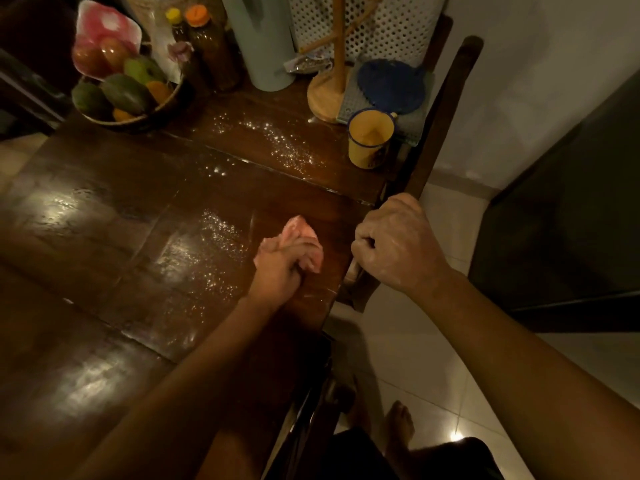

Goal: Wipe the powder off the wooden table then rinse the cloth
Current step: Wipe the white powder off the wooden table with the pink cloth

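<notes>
My left hand [280, 268] grips a bunched pink cloth [299, 233] and holds it down on the dark wooden table [104, 209], close to the right edge. White powder [218, 251] is scattered just left of the cloth. A second trail of powder [284, 143] lies farther back, near a yellow mug. My right hand [394, 244] curls around the top rail of a dark wooden chair [446, 109] beside the table.
At the back stand a fruit basket [121, 95], two spice bottles [207, 53], a pale cylinder [263, 39], a wooden mug stand [332, 84], a blue trivet [391, 84] and the yellow mug [370, 136]. Tiled floor [433, 341] and my bare feet [398, 427] lie to the right.
</notes>
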